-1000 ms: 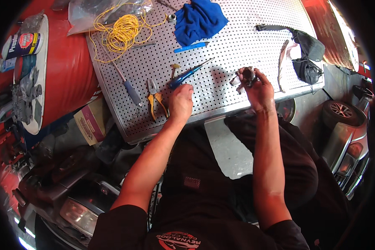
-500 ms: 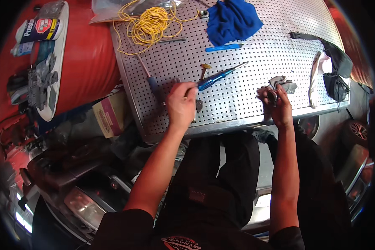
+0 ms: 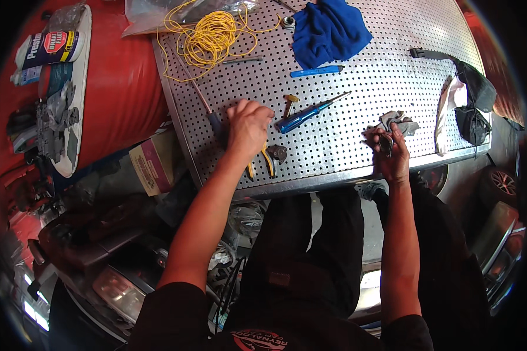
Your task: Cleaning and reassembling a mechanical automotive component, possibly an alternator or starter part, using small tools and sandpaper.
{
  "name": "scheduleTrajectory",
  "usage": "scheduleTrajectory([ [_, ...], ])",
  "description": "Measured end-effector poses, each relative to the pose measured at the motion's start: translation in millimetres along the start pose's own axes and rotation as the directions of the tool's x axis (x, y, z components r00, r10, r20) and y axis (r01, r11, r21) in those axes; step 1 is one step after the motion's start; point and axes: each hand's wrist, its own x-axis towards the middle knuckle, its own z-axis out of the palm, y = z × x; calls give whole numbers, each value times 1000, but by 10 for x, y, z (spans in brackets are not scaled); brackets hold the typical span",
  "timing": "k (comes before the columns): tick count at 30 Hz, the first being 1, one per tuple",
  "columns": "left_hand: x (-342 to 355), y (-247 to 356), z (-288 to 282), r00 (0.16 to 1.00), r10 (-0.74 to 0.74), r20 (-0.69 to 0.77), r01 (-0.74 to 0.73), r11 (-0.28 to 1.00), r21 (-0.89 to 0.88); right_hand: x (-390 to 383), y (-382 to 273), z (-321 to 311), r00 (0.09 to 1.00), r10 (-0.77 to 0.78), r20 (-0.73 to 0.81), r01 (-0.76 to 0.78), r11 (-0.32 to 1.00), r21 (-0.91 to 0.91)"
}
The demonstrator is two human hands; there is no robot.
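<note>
My left hand reaches over the orange-handled pliers, fingers bent and apart, hiding their head. A grey-handled screwdriver lies at its left; a dark lump sits by the pliers. Right of that hand are a blue screwdriver and a brass-topped part. My right hand grips a dark round part close to a crumpled grey rag at the perforated metal table's near right edge.
Yellow cord, blue cloth and blue tool lie toward the back. A black strapped pouch is at right. A red drum holding containers stands left; car parts are below.
My left hand has shifted up and left over the pliers. A dark lump now shows beside them. My right hand has moved slightly down relative to the table, revealing more of the grey rag.
</note>
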Motion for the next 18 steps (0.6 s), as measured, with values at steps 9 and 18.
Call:
scheduleTrajectory([
  [9,14,-368,-85,995,89,37,-92,993,80,30,136,226,996,-14,-82,9,998,-57],
  [18,-578,667,-620,910,-240,-337,200,968,-149,151,61,-184,996,85,-28,-89,959,-271],
])
